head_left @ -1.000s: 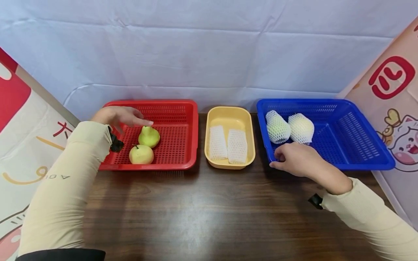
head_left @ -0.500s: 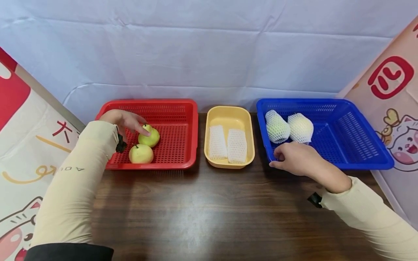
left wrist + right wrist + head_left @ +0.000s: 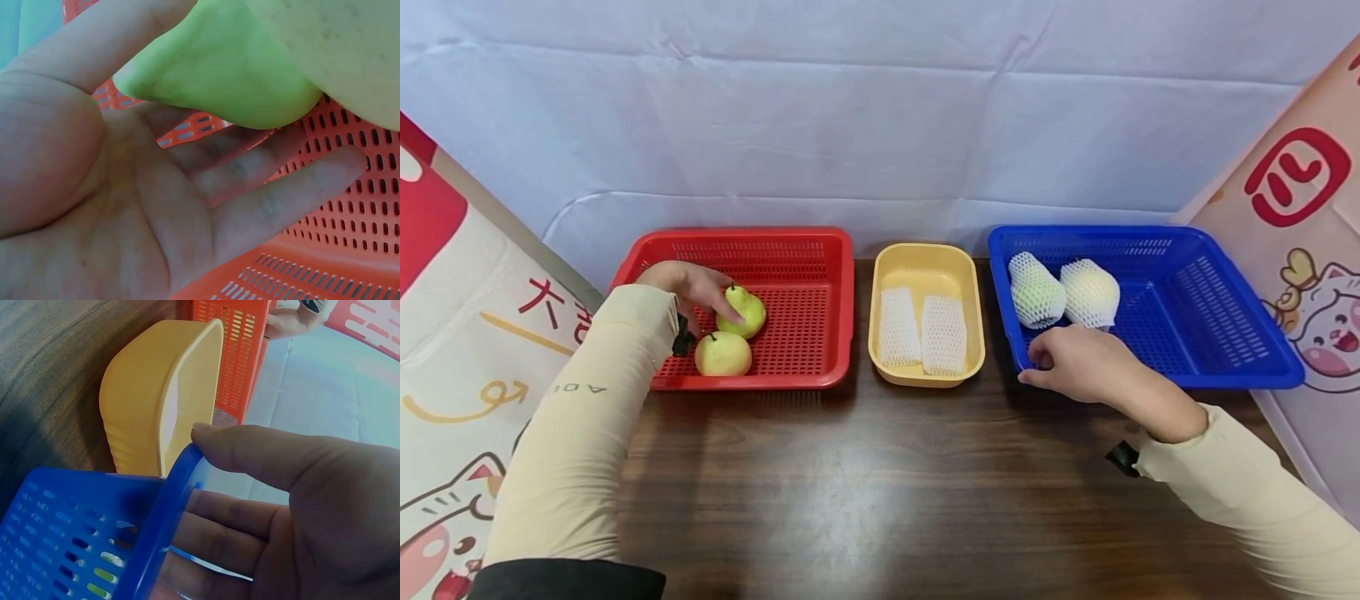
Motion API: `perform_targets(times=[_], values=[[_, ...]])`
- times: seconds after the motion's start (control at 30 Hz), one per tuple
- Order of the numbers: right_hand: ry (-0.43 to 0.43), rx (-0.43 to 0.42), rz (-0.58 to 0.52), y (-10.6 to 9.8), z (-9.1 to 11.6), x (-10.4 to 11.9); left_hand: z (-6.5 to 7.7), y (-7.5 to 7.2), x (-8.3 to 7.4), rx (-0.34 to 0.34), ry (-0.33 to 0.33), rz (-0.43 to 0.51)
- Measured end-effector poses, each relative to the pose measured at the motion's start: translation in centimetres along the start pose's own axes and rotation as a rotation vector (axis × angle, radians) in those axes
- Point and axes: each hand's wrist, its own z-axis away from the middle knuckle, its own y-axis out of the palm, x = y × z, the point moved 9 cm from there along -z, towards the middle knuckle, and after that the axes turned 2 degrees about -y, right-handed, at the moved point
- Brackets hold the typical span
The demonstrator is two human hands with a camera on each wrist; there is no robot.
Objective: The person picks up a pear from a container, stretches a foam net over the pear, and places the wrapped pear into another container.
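In the head view, my left hand (image 3: 694, 286) reaches into the red basket (image 3: 844, 308), at the left side of a green pear (image 3: 749, 313). The left wrist view shows its thumb overlapping the pear's narrow end, the other fingers (image 3: 281, 197) nearly straight along the far side. A rounder yellow pear (image 3: 724, 355) lies close in front of the green one. My right hand (image 3: 1086, 362) pinches the near left rim of the blue basket (image 3: 1172, 325); the right wrist view has its thumb on the rim (image 3: 165, 515) and fingers underneath.
Between the baskets stands a yellow tray (image 3: 927, 262) with two white foam net sleeves (image 3: 900, 327). Two net-wrapped fruits (image 3: 1036, 292) sit at the left of the blue basket. A pale cloth backdrop (image 3: 880, 125) rises behind the wooden table (image 3: 865, 483).
My left hand has come down and right, from above the red basket to beside the green pear. The right hand stays on the blue rim.
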Motion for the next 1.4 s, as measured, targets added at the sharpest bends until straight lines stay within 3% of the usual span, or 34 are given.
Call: perform_targets(times=[0.57,1.1,1.4], values=[[0.004,0.004,0.0,-0.1,0.0,0.0,-0.7,0.2,-0.2,-0.008,0.041,-0.08],[0.004,0.003,-0.01,-0.1,0.0,0.0,-1.2,0.6,-0.2,0.022,0.101,0.012],[0.006,-0.001,-0.013,0.1,-0.1,0.1,-1.0,0.1,-0.2,-0.029,0.175,-0.011]])
